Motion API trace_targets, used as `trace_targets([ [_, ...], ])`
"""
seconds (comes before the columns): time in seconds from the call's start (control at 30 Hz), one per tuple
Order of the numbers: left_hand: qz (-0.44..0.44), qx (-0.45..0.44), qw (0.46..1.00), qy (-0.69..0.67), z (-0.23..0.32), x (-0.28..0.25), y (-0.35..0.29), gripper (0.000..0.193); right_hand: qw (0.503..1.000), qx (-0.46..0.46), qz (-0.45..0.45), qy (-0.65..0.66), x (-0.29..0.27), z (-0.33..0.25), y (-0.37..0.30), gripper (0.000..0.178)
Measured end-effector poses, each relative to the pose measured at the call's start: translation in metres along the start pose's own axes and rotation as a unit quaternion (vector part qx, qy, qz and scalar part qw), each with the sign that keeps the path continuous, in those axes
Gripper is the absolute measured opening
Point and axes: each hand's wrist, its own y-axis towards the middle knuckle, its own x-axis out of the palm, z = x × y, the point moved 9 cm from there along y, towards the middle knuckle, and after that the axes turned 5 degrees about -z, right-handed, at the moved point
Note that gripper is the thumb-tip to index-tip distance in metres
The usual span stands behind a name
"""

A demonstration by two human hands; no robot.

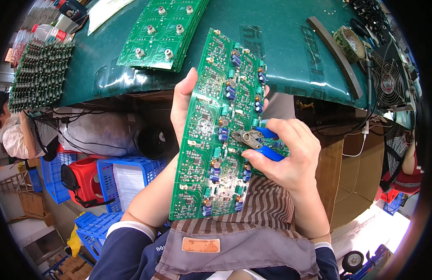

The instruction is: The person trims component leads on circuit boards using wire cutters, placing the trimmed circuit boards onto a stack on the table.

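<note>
A long green circuit board panel (197, 154), crowded with blue capacitors and small parts, is held up tilted above my lap. My left hand (182, 100) grips it from the left and behind; the thumb shows at its left edge, and fingertips show past the right edge. In my right hand (293, 154) is a pair of blue-handled cutting pliers (269, 153), thumb on one handle and fingers on the other. The pliers' jaws reach over the board's middle, among its components. Whether the jaws touch a part is hard to make out.
The green-covered table (281, 56) bears stacked circuit boards (162, 35), a pile of assembled boards (41, 74), a bottle (50, 33), a curved dark strip (335, 56), a tape roll (349, 44) and a fan (387, 79). Blue crates (106, 179) and a cardboard box (356, 172) stand below.
</note>
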Motion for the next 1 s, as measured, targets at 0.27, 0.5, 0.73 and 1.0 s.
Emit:
trace_targets([
  [0.27, -0.007, 0.015, 1.000, 0.000, 0.010, 0.003, 0.008, 0.064, 1.000, -0.006, 0.012, 0.003, -0.008, -0.005, -0.008, 0.052],
  [0.5, -0.045, 0.039, 0.998, 0.026, 0.017, 0.019, 0.015, 0.062, 1.000, -0.023, 0.004, -0.013, -0.013, -0.020, -0.004, 0.054],
  [0.73, -0.051, 0.036, 0.998, 0.004, 0.016, 0.017, 0.019, 0.061, 1.000, 0.005, -0.019, -0.001, -0.009, -0.013, -0.013, 0.054],
  [1.0, -0.022, 0.035, 0.999, 0.007, 0.013, 0.015, 0.022, 0.065, 0.999, -0.038, 0.010, -0.003, -0.012, -0.019, -0.005, 0.054],
])
